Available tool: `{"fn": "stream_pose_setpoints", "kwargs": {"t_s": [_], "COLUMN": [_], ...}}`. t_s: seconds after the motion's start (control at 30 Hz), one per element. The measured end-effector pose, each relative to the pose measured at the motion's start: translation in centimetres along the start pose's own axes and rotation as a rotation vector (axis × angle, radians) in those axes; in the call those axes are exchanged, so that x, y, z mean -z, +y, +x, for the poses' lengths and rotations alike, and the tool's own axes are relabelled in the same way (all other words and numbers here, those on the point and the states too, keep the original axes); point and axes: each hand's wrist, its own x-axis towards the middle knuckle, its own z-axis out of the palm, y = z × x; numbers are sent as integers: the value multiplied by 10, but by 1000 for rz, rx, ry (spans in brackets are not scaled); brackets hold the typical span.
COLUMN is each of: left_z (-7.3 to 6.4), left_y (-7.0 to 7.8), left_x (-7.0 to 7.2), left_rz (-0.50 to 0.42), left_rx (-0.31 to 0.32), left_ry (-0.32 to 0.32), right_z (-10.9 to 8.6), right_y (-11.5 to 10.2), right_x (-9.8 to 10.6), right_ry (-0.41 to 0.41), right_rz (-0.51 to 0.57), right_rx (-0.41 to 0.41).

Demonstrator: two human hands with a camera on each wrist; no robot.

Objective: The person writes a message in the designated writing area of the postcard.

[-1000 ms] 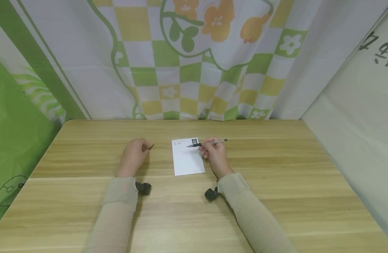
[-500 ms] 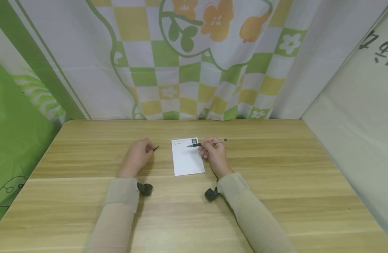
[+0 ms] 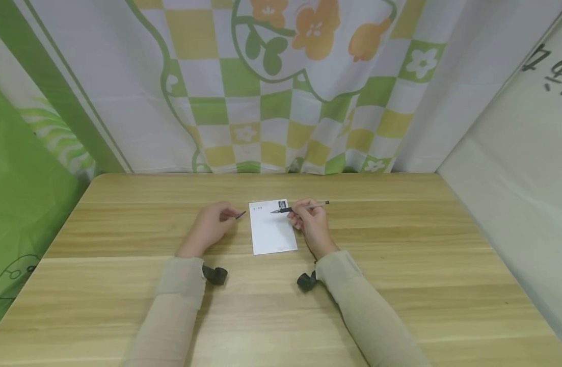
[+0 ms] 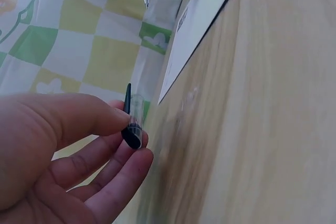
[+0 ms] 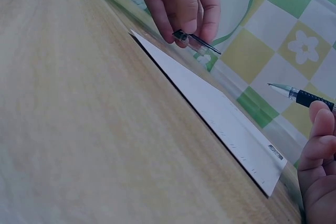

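Note:
In my left hand (image 3: 211,226) I pinch a clear pen cap (image 4: 136,114) with a black clip, between thumb and fingers, just left of the paper. My right hand (image 3: 312,224) grips an uncapped pen (image 3: 315,205) with a black grip section and clear barrel. The pen's bare tip points left, above the upper part of a white notepad (image 3: 272,232). A small dark printed square marks the pad's top right corner, and small print runs along its top left. In the right wrist view, the cap and the pen tip are apart, facing each other.
The notepad lies on a wooden table (image 3: 381,306). Behind the table's far edge hangs a checkered floral curtain (image 3: 244,107). Green fabric (image 3: 28,193) borders the left side, and a pale sheet with dark writing (image 3: 519,153) the right. A small black device (image 3: 215,275) sits at my left wrist.
My left hand has moved rightward with the pen cap, closer to the notepad's left edge. The right hand and pen have stayed almost still.

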Motion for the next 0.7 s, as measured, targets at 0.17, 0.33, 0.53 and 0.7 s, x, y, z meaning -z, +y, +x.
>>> {"fn": "stream_pose_setpoints", "kwargs": {"t_s": [0.17,0.33,0.53,0.7], "left_z": [1,4,3,2], "left_y": [4,3,8,12], "left_x": [-5,-10,-13,-15], "left_rz": [-66,-130,-214,-276], "left_rx": [-6,-35,-22,-19], "left_ry": [-29,-47,-76,-92], "right_z": [0,0,0,0], "right_y": [0,1,1,2], "right_x": [0,0,1,2], "right_ry": [-2,-9,-34,-67], "right_rz": [3,19,14,2], "right_rx": [4,2,20,33]}}
